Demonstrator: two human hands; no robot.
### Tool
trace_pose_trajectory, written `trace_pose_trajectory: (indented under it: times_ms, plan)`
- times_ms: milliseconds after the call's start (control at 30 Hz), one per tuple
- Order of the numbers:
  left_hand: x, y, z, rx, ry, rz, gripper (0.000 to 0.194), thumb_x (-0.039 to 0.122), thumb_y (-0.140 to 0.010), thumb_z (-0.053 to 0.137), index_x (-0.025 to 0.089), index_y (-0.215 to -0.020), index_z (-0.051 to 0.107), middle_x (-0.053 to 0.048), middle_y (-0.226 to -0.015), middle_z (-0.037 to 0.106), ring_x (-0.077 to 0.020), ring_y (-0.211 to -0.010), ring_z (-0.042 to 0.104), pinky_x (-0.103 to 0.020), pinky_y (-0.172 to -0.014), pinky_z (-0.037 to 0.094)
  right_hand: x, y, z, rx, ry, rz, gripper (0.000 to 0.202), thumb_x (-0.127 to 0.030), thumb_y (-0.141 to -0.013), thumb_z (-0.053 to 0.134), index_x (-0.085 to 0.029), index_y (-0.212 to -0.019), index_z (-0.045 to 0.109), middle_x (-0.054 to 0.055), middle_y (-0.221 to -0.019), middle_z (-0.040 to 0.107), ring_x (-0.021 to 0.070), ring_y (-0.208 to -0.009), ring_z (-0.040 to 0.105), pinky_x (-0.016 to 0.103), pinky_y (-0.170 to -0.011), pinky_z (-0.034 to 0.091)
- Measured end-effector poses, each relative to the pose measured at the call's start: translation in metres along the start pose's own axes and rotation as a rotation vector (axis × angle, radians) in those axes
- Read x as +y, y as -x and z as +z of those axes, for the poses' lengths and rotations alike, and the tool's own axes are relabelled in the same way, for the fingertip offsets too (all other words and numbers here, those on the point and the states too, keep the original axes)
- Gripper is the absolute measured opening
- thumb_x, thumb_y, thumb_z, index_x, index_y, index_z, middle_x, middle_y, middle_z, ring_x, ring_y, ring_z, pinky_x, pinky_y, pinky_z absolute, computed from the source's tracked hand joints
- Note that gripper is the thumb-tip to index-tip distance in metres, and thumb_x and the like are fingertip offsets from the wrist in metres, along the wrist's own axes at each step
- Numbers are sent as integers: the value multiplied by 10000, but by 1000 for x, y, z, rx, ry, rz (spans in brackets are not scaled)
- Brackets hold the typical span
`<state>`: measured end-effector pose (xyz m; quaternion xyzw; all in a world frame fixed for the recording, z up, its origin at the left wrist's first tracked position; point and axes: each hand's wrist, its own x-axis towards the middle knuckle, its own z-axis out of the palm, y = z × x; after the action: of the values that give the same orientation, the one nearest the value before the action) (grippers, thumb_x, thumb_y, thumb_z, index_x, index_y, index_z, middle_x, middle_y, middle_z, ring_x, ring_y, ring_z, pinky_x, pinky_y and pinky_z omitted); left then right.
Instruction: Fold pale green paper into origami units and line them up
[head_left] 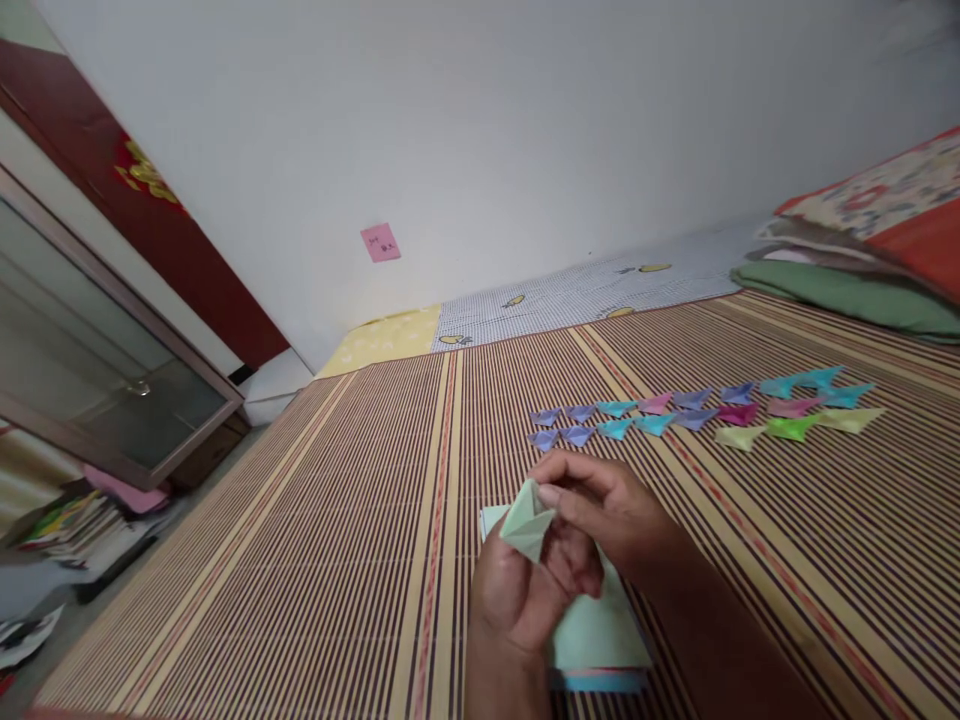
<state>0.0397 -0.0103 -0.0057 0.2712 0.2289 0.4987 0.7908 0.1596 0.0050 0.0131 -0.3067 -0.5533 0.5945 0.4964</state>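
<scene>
A pale green folded paper boat (528,522) is held up between my two hands. My left hand (521,590) is turned palm up beneath it, its thumb side against the paper and its fingers curled. From the right, my right hand (611,505) pinches the boat's upper edge between thumb and fingers. Under both hands lies a stack of paper sheets (604,630), pale green on top with pink and blue edges below. Beyond them, several small folded paper boats in purple, blue, pink, green and yellow stand in rows, among them a bright green boat (793,428).
Everything rests on a striped bamboo mat (360,520). Folded bedding (855,290) is piled at the right, and a patterned sheet (570,300) runs along the wall. A pink note (381,243) is stuck there. Left stands a glass-fronted cabinet (112,340), with books (75,530) low beside it.
</scene>
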Motion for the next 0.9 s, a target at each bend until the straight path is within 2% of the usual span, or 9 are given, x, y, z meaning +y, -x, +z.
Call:
trace_pose_trajectory:
  times_ms: [100, 167, 200, 267, 333, 433, 600, 733, 900]
  plan:
    - [8, 2, -5, 174, -280, 107, 216, 342, -779, 763, 135, -802, 705, -30, -615, 641, -145, -515, 579, -244, -513, 420, -2, 0, -3, 8, -15, -2, 150, -342, -931, 630, -209, -862, 645, -53, -620, 581, 90, -443, 516, 220, -436, 424]
    - [17, 6, -8, 373, -322, 298, 238, 371, -837, 744, 143, -794, 692, -27, -676, 667, -132, -577, 599, -224, -544, 434, -3, -2, -6, 72, 80, -60, 152, -320, -911, 652, -190, -832, 662, -14, -709, 627, 114, -583, 574, 231, -529, 463]
    - [22, 10, -9, 423, -320, 404, 234, 383, -856, 737, 155, -829, 696, -34, -759, 699, -135, -639, 624, -223, -579, 458, -2, -3, -8, 103, 138, -84, 151, -310, -906, 655, -184, -825, 671, -2, -736, 638, 124, -633, 581, 234, -558, 465]
    - [31, 17, -8, 411, -380, 545, 174, 346, -870, 749, 195, -943, 706, -49, -949, 736, -164, -829, 671, -245, -710, 509, -2, -4, -9, 142, 213, -107, 155, -305, -906, 646, -180, -823, 680, 4, -743, 638, 133, -664, 571, 238, -576, 456]
    - [36, 23, -6, 362, -501, 621, 127, 277, -824, 801, 196, -853, 707, -38, -975, 725, -164, -891, 662, -239, -757, 512, -1, -4, -8, 153, 224, -105, 162, -311, -908, 640, -179, -823, 679, 3, -732, 635, 136, -658, 562, 244, -578, 449]
    - [36, 25, -3, 334, -603, 619, 115, 222, -802, 814, 185, -782, 707, -24, -916, 707, -152, -872, 646, -232, -779, 509, -2, -3, -5, 149, 219, -94, 162, -312, -910, 641, -179, -825, 677, -1, -711, 631, 135, -644, 558, 246, -577, 437]
    - [28, 18, -6, 400, -605, 575, 142, 248, -800, 817, 170, -764, 704, 11, -751, 653, -112, -698, 574, -202, -668, 480, -4, -3, -2, 141, 260, -115, 157, -296, -916, 632, -175, -823, 671, -2, -704, 624, 130, -632, 543, 244, -563, 427]
    - [25, 15, -6, 459, -642, 598, 149, 239, -786, 818, 159, -745, 699, 10, -716, 650, -107, -664, 561, -191, -632, 469, -4, -3, -3, 150, 287, -133, 142, -287, -912, 634, -179, -828, 672, 5, -729, 640, 137, -661, 561, 245, -570, 439]
    - [24, 14, -2, 464, -643, 628, 148, 213, -759, 825, 164, -730, 689, 3, -728, 667, -115, -681, 591, -202, -652, 489, -5, -2, -4, 145, 320, -155, 153, -288, -925, 625, -184, -824, 675, -2, -734, 643, 139, -684, 572, 247, -598, 441]
